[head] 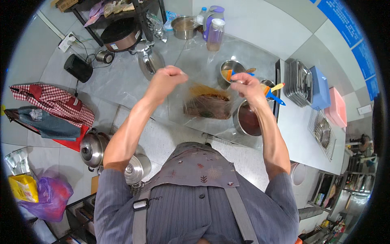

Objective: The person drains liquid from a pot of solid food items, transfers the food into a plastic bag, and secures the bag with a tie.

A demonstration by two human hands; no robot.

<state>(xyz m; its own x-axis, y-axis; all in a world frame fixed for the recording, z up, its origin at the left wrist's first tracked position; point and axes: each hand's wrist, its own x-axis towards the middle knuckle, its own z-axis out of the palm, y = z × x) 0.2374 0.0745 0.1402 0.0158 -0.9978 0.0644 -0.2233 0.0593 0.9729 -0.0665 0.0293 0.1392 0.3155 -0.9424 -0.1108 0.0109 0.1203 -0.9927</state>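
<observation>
Between my raised hands hangs a blurred clear plastic bag with dark brown contents and a yellowish-brown upper part. The fingers of my left hand are pinched near its upper left. My right hand pinches near its upper right; the thin film at the fingertips is hard to see. Below my right wrist stands a metal pot of dark reddish-brown liquid, partly covered by the forearm. Behind that hand is a metal pot with an orange-and-blue brush. Another blue-handled brush lies by a small metal container.
A steel jug stands beyond my left hand. At the back are a lidded bottle, a purple jug and a metal pot. Stacked metal trays, a blue bin and a wire rack occupy the right counter.
</observation>
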